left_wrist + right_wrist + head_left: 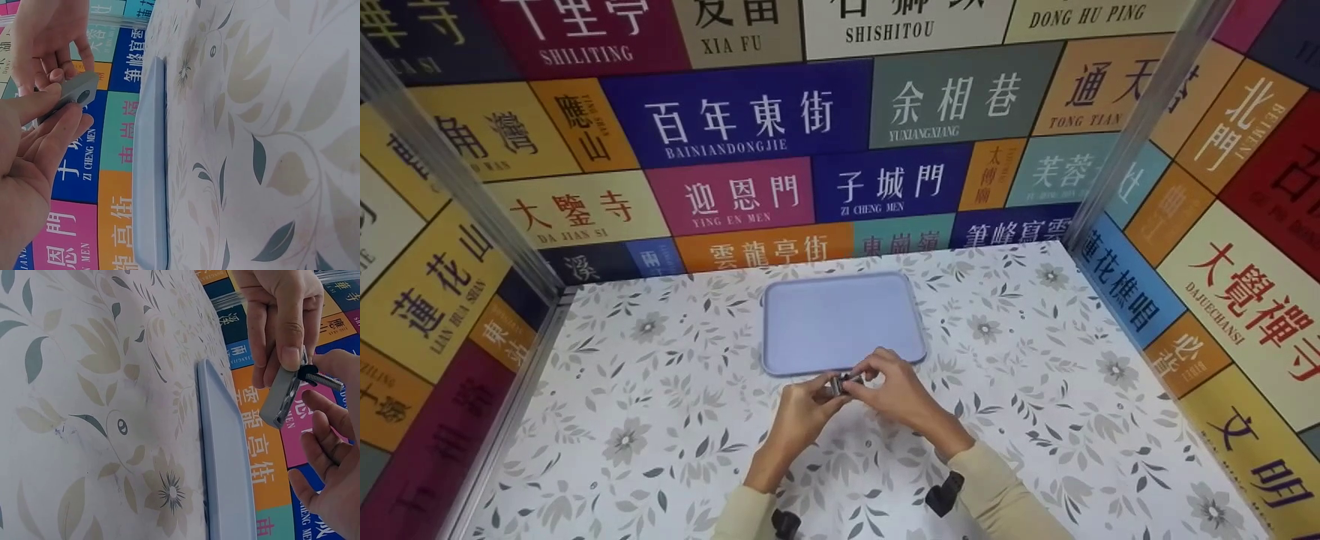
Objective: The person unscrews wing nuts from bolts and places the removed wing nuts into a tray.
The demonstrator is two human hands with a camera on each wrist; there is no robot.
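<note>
Above the table in front of the tray, both hands meet at a small metal part. My left hand (799, 412) pinches a grey metal block (277, 398) between thumb and fingers; in the left wrist view a round hole shows in the block's end. A threaded bolt (325, 380) sticks out sideways from the block, with a small black piece (307, 373) around its base. My right hand (896, 390) has its thumb and index finger on either side of the bolt by the black piece, its other fingers loosely bent. Finger contact there is partly hidden.
Just beyond the hands, a pale blue shallow tray (840, 276) lies on the table (660, 420), which has a floral cover. Walls (750, 112) with coloured sign panels stand behind and at both sides. Black straps (945, 493) sit by the wrists.
</note>
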